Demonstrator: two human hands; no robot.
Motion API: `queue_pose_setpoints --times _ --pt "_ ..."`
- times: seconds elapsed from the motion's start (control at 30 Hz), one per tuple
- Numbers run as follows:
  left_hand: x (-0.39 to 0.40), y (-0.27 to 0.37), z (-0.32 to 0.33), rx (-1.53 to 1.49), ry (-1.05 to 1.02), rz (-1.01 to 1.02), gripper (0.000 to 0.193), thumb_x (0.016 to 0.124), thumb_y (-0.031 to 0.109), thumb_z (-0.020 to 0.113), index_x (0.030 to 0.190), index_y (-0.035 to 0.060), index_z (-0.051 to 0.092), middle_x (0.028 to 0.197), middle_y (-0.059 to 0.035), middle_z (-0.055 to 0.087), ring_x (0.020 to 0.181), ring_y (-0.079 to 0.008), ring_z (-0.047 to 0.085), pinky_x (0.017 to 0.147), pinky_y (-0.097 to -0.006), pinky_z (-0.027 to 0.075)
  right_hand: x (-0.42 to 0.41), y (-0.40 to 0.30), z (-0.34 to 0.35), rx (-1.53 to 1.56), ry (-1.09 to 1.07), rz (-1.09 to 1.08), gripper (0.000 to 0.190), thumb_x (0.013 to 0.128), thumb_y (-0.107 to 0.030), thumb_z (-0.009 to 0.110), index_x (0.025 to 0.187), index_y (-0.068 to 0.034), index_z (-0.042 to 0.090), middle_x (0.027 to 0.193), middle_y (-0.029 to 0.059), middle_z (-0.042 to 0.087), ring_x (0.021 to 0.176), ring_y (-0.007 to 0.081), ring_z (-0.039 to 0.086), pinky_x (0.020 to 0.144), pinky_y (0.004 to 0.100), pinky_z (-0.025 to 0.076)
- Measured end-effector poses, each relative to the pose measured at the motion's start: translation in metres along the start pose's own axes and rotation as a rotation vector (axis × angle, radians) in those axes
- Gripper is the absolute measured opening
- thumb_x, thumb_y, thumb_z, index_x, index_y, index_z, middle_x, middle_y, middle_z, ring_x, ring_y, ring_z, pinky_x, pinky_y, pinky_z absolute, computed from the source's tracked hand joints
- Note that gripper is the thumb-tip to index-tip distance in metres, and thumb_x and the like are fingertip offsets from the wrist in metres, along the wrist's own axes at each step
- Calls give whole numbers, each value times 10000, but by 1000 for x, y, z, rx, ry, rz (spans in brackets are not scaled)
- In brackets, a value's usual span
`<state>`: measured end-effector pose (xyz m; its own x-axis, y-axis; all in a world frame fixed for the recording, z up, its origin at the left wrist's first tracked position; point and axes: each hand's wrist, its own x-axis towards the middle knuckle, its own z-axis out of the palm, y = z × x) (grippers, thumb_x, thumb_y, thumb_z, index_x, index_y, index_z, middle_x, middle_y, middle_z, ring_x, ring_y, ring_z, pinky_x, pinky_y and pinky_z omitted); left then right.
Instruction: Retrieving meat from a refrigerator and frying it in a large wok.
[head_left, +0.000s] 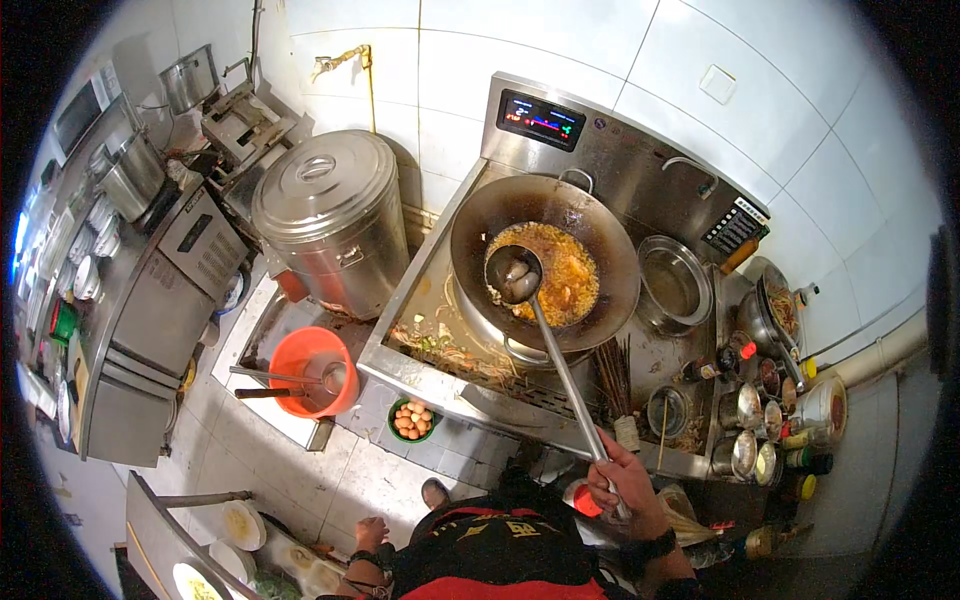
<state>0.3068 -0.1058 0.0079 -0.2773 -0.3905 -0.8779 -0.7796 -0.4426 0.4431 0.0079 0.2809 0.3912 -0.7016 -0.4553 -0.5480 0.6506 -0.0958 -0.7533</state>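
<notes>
My right hand (624, 480) grips the long handle of a metal ladle (561, 352). The ladle's bowl is tilted over the left part of a large wok (480, 300), with a little liquid in it. Below it, bubbling orange-brown oil or sauce (574, 262) covers the wok's bottom, with paler pieces of food floating. The wok sits on a steel cooking range (420, 379). Down by my side, my left hand (371, 534) hangs away from the range with its fingers curled. Nothing shows in it, though its palm is hidden.
Left of the range stand a lidded steel pot (330, 202) and an orange bucket (289, 352) holding ladles. A green basket of eggs (411, 420) is near the range's front. To the wok's right are a metal pot (705, 289), a bamboo brush (616, 375) and several seasoning containers (746, 405).
</notes>
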Motion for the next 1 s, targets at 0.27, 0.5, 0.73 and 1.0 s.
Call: queue_pose_setpoints --times 0.27,0.5,0.73,1.0 --pt "0 4 -8 70 39 114 268 873 178 552 959 -31 696 775 -124 691 652 -174 667 558 -324 536 -10 -12 14 33 41 34 638 952 -29 461 1532 -180 243 640 47 467 405 112 413 356 255 364" --pt "-46 186 38 391 464 977 207 813 179 682 849 -23 698 747 -186 686 684 -302 671 662 -378 523 -24 -10 3 103 -43 26 571 999 -86 413 1529 -219 252 664 33 394 392 89 367 348 246 324" --pt "-135 424 168 296 230 1523 150 793 145 744 885 30 716 825 -150 670 740 -294 661 683 -370 523 -28 -5 -8 380 -155 39 521 1000 -133 435 1499 -221 316 625 13 383 375 84 357 335 247 316" --pt "-137 468 260 376 298 1459 155 773 202 743 894 106 741 893 -106 684 815 -309 663 746 -397 537 -35 1 -21 532 -163 24 485 988 -118 478 1453 -224 388 639 51 400 379 105 374 314 239 339"
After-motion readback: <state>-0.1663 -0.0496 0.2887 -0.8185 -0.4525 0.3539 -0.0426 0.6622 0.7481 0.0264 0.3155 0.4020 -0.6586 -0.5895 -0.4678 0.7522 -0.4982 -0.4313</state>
